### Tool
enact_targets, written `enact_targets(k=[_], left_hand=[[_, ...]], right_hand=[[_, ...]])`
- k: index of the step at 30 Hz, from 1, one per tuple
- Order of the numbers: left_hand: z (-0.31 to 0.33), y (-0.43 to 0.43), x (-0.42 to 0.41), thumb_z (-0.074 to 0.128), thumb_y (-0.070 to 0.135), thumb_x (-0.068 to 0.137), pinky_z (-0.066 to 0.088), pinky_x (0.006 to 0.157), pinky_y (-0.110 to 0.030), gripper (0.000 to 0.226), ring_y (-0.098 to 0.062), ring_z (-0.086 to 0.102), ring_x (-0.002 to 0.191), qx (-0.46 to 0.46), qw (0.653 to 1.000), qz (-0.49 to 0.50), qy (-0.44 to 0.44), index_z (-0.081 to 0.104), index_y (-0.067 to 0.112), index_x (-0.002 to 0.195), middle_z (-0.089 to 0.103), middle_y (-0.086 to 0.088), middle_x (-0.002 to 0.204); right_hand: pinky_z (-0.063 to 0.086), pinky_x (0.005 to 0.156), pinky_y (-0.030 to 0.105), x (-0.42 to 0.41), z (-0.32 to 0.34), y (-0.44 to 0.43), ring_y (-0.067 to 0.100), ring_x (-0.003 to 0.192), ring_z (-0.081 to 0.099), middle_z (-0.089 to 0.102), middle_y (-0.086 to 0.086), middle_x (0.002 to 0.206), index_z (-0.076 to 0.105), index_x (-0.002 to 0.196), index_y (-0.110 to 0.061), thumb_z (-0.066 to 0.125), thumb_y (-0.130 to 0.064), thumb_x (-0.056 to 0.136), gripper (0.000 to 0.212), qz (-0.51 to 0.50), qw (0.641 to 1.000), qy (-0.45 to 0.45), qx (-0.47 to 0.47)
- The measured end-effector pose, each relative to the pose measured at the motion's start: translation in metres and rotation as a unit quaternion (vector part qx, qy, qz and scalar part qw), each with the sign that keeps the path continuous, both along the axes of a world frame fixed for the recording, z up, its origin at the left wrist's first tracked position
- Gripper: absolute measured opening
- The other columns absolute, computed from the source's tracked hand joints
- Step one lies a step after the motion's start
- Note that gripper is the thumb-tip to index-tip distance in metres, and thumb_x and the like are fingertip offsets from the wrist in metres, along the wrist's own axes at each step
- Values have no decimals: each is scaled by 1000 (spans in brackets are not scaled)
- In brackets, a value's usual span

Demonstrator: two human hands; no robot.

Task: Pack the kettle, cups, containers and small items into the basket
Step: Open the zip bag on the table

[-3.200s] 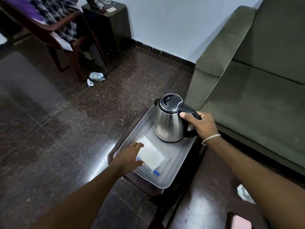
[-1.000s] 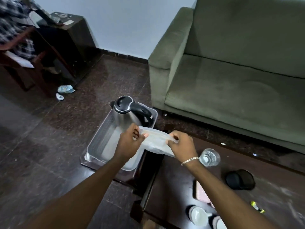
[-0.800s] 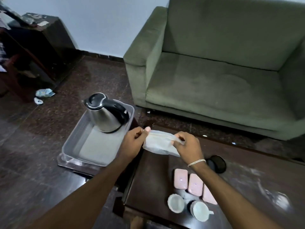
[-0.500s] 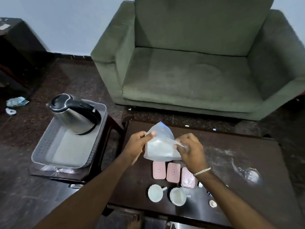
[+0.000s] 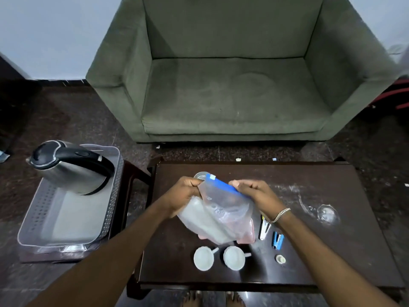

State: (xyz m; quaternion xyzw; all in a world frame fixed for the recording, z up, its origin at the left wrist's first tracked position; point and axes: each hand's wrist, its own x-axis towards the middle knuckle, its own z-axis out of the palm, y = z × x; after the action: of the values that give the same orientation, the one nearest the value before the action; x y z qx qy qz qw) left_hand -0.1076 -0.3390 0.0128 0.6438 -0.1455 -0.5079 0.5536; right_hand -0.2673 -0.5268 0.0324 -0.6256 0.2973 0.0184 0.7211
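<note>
My left hand [image 5: 184,191] and my right hand [image 5: 254,192] both grip the top of a clear zip bag [image 5: 218,214] with a blue seal, held above the dark coffee table [image 5: 321,262]. The steel kettle [image 5: 70,168] with a black handle stands in the far end of the grey perforated basket [image 5: 33,220] on a low stool at the left. Two white cups [image 5: 203,258] [image 5: 234,257] sit at the table's near edge. Pink containers [image 5: 249,239] are mostly hidden behind the bag. A white clip [image 5: 263,227], a blue clip [image 5: 277,239] and a small white cap [image 5: 280,259] lie right of them.
A green sofa [image 5: 232,85] stands behind the table. A glass [image 5: 199,175] peeks out behind my left hand. White powdery smears [image 5: 325,212] mark the table's right part. My bare feet [image 5: 212,299] show below the table's near edge.
I let go of the kettle in the basket, took the zip bag out of it with both hands and turned right; the bag now hangs over the coffee table.
</note>
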Motion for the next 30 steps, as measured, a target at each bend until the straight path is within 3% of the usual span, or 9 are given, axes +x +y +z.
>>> enact_targets(k=[5,7,9,12,15,20,24,28,30], left_hand=[[0,4,9,60,-5,76,50,76,-33,18,-21,64,78,-12,996,34,-82,73,7,73,71,-20,85],[-3,5,6,62,-11,83,54,86,-40,21,-21,67,89,1,989,59,-133,74,6,87,74,-21,97],[-10,2,-1,71,2,91,52,96,-46,15,-23,66,98,55,970,132,-195,70,9,105,70,-21,109],[1,-1,-17,74,40,92,54,71,-33,30,-18,63,77,88,949,266,-146,62,14,101,65,-8,94],[16,0,-33,70,51,90,47,54,-23,40,-11,59,60,5,975,216,-44,59,13,91,65,-4,74],[27,-4,-50,74,10,89,54,55,-29,9,-16,68,59,25,971,171,-163,65,10,88,74,-3,72],[29,2,-48,67,-3,81,61,68,-49,24,-34,69,72,73,945,185,-261,58,17,92,70,-11,81],[34,11,-49,57,-10,76,48,60,-28,37,-15,56,63,59,919,130,-367,59,24,87,60,3,94],[38,14,-46,53,-14,78,45,78,-11,39,-5,60,89,82,903,120,-403,73,17,90,60,5,115]], right_hand=[[48,68,20,7,9,11,15,74,59,71,13,83,75,93,4,66,-2,92,11,57,997,-42,-11],[46,68,28,11,10,25,19,76,54,68,15,81,74,92,4,65,-2,93,11,23,998,-53,-32],[49,75,36,15,10,37,20,80,58,72,17,85,76,93,0,64,-4,94,12,-61,995,-64,-37],[55,87,52,17,10,50,26,86,66,76,22,96,79,96,-10,66,-4,93,14,-150,987,-63,3],[55,86,48,16,8,60,26,84,68,77,15,92,77,96,-14,68,0,90,18,-163,985,-57,-3],[48,62,23,14,13,71,10,62,58,64,5,67,67,99,-7,76,3,83,21,-136,987,-46,-76],[52,66,32,9,22,76,24,64,60,62,16,71,62,93,-17,71,6,80,28,-133,970,-52,-195],[44,62,22,0,26,68,11,62,51,55,-11,69,61,89,-23,64,7,78,32,-150,932,-44,-328],[42,62,23,-3,28,61,11,65,51,55,-11,74,62,83,-22,61,8,77,31,-136,908,-47,-393]])
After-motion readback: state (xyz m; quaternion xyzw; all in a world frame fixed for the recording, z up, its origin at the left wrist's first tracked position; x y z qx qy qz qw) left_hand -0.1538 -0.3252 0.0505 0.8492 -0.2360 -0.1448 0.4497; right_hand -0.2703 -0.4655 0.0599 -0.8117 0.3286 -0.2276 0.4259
